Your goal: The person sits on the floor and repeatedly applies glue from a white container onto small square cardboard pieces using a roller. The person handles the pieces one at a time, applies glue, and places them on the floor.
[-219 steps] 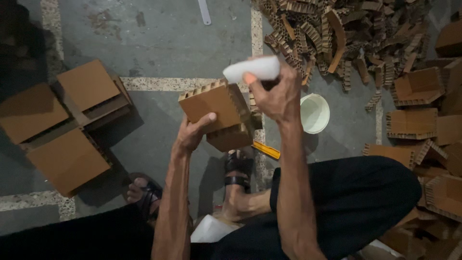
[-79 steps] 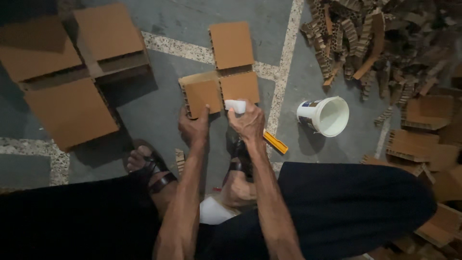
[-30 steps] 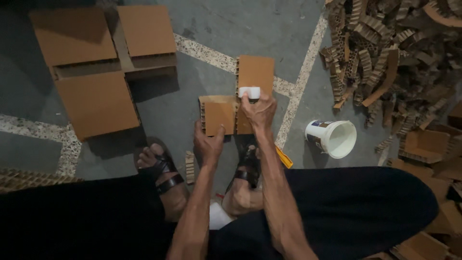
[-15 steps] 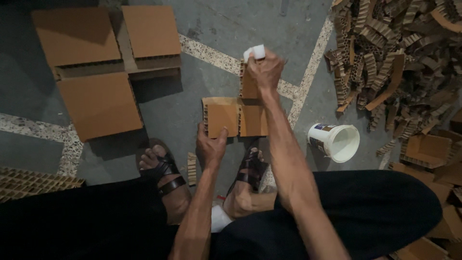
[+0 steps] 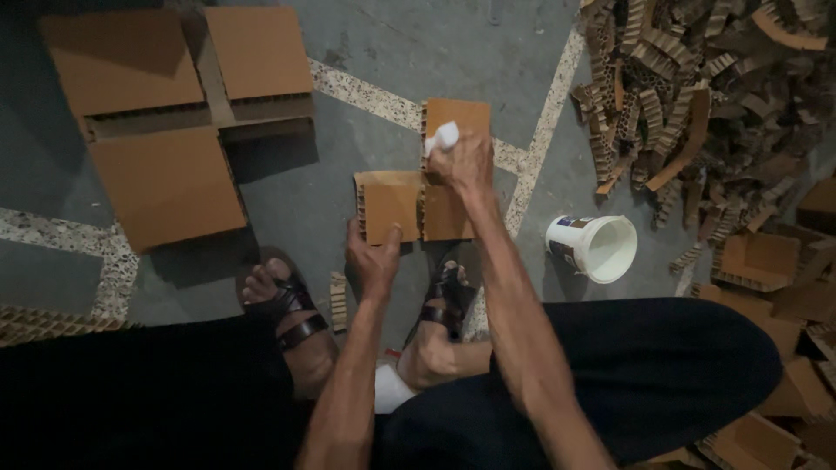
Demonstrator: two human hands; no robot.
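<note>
A seated worker's left hand point(image 5: 374, 257) presses flat, fingers spread, on cardboard pieces point(image 5: 389, 206) while the outstretched right hand point(image 5: 461, 163) grips a white bottle point(image 5: 442, 137).

A white plastic bucket point(image 5: 595, 248) lies tipped right of the fingers; flat brown cardboard panels point(image 5: 165, 122) lie far left, honeycomb cardboard scraps point(image 5: 697, 96) heaped upper right.

A white tub point(image 5: 594, 247) lies tipped on the floor — its side label blue, yellow and dark.
</note>
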